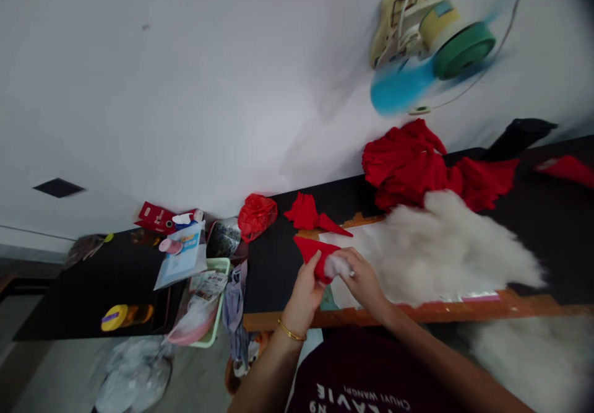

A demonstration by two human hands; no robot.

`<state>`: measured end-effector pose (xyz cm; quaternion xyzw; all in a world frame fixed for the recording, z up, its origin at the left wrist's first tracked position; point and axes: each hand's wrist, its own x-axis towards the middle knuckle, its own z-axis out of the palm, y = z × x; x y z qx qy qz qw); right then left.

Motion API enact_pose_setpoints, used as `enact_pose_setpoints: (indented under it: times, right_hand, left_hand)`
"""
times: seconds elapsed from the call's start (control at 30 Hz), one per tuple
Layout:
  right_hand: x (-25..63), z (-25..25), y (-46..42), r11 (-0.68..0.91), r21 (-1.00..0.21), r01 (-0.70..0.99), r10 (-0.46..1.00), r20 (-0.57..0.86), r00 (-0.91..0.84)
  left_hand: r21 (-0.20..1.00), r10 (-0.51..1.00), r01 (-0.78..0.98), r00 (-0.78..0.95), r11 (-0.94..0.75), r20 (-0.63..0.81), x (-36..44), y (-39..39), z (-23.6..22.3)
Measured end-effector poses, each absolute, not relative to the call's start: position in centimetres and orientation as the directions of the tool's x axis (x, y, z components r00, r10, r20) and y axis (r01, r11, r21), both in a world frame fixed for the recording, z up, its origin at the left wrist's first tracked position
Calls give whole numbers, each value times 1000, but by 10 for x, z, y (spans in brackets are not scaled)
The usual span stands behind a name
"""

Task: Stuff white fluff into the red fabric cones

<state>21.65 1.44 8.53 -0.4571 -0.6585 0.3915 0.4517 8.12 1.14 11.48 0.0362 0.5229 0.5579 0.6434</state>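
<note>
A red cone-shaped fabric piece (pixel 310 247) is held by my left hand (pixel 308 283), its pointed end toward the upper left. My right hand (pixel 359 277) pinches a tuft of white stuffing (pixel 338 267) at the cone's open end; how much of it lies inside is hidden. Just right of my right hand spreads a large heap of white stuffing (pixel 431 255). Behind my hands lie a small red fabric bundle (pixel 304 212) and another narrow red piece (pixel 335 225).
A big pile of red fabric (pixel 408 162) lies against the wall. Above it hangs a fan (pixel 464 51) with blurred blue blades. To the left are a red plastic bag (pixel 257 216), a green basket (pixel 216 326) and a yellow-lidded bottle (pixel 126 317). More stuffing (pixel 538 357) sits below the table's front edge.
</note>
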Motion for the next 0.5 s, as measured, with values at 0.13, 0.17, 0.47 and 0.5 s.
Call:
enact_pose_setpoints:
  times: [0.13, 0.17, 0.47, 0.5]
  right_hand:
    - [220, 86, 18, 140, -969, 205, 986, 116, -123]
    - [222, 87, 18, 148, -968, 202, 984, 124, -127]
    - [219, 92, 25, 484, -752, 448, 863, 328, -384]
    - [217, 91, 26, 480, -748, 459, 865, 315, -391]
  left_hand:
    - [670, 754, -656, -229, 348, -616, 80, 13, 104]
    - [642, 736, -683, -224, 349, -639, 79, 15, 104]
    - [577, 765, -735, -125, 356, -632, 84, 17, 115]
    - [622, 785, -702, -145, 346, -602, 86, 17, 116]
